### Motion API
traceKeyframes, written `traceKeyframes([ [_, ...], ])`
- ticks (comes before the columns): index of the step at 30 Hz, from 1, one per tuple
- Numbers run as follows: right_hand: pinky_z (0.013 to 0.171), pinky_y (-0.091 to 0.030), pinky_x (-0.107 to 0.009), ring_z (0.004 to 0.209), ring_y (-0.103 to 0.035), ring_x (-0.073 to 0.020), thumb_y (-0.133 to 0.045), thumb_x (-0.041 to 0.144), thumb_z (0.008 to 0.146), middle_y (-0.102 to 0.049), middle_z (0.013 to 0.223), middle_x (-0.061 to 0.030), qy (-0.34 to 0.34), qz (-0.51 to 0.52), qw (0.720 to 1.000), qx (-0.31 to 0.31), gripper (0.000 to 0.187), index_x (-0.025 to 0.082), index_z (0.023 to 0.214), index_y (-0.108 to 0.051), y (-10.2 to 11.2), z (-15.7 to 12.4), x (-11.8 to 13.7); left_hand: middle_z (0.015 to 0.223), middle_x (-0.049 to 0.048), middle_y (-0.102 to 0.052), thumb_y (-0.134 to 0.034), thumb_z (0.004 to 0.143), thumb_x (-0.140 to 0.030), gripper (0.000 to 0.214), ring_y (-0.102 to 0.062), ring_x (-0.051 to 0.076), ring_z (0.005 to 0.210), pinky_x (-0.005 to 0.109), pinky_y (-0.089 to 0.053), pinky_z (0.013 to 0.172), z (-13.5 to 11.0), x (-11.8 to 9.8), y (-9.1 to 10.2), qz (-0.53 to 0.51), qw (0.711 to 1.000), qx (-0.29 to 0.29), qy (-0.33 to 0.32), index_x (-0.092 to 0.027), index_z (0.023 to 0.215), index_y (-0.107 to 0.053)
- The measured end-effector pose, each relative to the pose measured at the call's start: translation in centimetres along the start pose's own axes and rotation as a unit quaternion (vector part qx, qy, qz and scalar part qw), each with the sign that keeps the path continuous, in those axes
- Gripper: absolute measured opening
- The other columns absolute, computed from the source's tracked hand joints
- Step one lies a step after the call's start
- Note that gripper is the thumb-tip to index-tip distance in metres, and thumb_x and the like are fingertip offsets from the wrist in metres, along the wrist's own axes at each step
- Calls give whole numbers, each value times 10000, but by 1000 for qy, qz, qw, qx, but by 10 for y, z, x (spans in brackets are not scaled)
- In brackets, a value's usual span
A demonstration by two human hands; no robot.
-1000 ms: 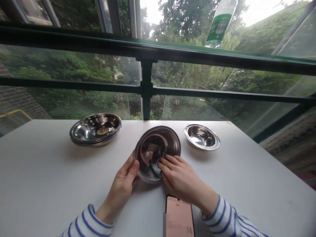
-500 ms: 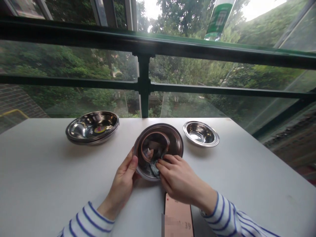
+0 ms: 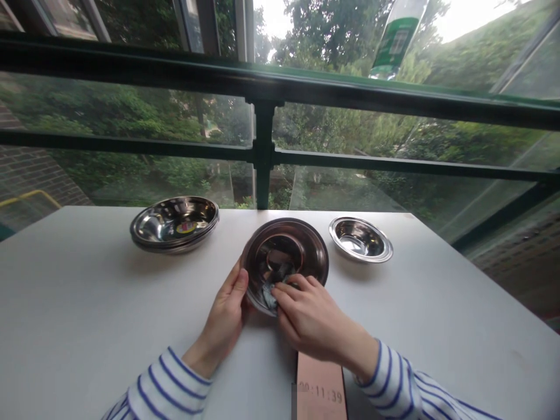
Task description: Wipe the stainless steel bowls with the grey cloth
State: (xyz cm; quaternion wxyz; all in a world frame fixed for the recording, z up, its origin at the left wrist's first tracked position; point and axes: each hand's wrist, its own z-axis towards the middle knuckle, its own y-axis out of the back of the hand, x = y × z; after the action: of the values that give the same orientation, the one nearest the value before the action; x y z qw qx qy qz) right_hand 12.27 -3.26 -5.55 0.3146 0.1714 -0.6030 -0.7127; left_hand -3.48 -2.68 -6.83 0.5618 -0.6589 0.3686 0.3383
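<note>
A steel bowl (image 3: 292, 249) is tipped up toward me on the white table (image 3: 87, 303), its far rim raised. My left hand (image 3: 227, 312) grips its left rim, thumb on the inside edge. My right hand (image 3: 310, 318) reaches over the near rim with bent fingers. Its fingertips press together on the inner wall by a dark patch that I cannot make out. Both wrists wear blue-striped white sleeves.
A stack of steel bowls (image 3: 175, 224) with a coloured sticker inside stands at the back left. A single smaller steel bowl (image 3: 361, 239) sits at the back right. A phone (image 3: 321, 394) showing a timer lies by my right wrist. A green railing (image 3: 262, 151) and glass close off the table's far edge, with a bottle (image 3: 394, 41) on the top rail.
The bowl has shifted slightly away and tilted less steeply. My right fingertips have slid a little to the left along its inner wall. My left hand keeps its grip.
</note>
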Motion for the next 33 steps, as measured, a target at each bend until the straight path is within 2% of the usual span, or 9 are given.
traceKeyframes([
  [2,821,-395,-379,1027,-467,-249,-389,258,897,-602,1149,-97,11,33,999,-18,317,148,1173,-501,-6,10,5,1334,16,-532,-591,799,-354,506,-472,219,1221,324,-398,1006,1,2,0,-8,1000,18,-6,-290,1292,-492],
  [4,861,-392,-382,1057,-448,-244,-362,270,915,-562,1225,-91,20,59,998,-28,350,141,1225,-460,-11,18,8,1339,8,-527,-582,806,-359,510,-475,210,1219,322,-384,1019,2,3,1,-14,1000,22,-12,-302,1301,-478],
  [7,839,-398,-373,1025,-469,-236,-361,271,916,-604,1158,-89,34,53,998,-16,319,151,1179,-496,-8,18,5,1339,10,-526,-581,808,-342,495,-467,214,1227,336,-379,1024,3,1,3,-21,1000,8,-14,-291,1292,-490],
  [11,769,-391,-369,949,-509,-238,-406,244,886,-664,998,-80,34,7,999,26,260,177,1083,-561,4,0,-5,1328,36,-537,-599,795,-327,481,-452,234,1238,351,-370,1028,3,-1,2,-14,1000,5,-19,-246,1263,-529],
  [16,801,-404,-400,1027,-475,-263,-394,258,896,-597,1181,-100,26,14,1000,9,340,153,1200,-506,-2,5,-1,1283,48,-576,-568,806,-400,502,-507,250,1184,377,-406,993,3,5,2,-2,1000,21,1,-265,1285,-505],
  [19,878,-393,-407,1061,-453,-255,-364,283,919,-532,1278,-92,40,50,998,-5,371,139,1247,-462,-7,16,4,1307,31,-557,-543,826,-388,489,-497,229,1196,352,-391,1006,2,6,5,0,999,39,-22,-281,1300,-484],
  [22,853,-404,-397,1039,-470,-253,-395,291,907,-576,1217,-91,53,49,997,12,353,152,1220,-482,-2,10,0,1337,11,-529,-535,837,-362,461,-471,216,1221,334,-361,1028,2,5,6,2,998,39,-48,-287,1290,-495],
  [27,801,-404,-402,962,-499,-257,-442,252,878,-653,1037,-77,34,22,997,59,272,181,1121,-541,14,-6,-9,1311,30,-553,-554,823,-365,447,-472,231,1219,334,-356,1025,2,6,0,14,998,35,-42,-254,1256,-539],
  [33,901,-393,-383,1026,-473,-227,-381,283,930,-550,1246,-89,46,104,994,9,328,152,1215,-476,-2,24,5,1300,20,-563,-530,838,-368,435,-468,212,1221,331,-355,1026,2,5,3,2,998,32,-56,-271,1262,-527],
])
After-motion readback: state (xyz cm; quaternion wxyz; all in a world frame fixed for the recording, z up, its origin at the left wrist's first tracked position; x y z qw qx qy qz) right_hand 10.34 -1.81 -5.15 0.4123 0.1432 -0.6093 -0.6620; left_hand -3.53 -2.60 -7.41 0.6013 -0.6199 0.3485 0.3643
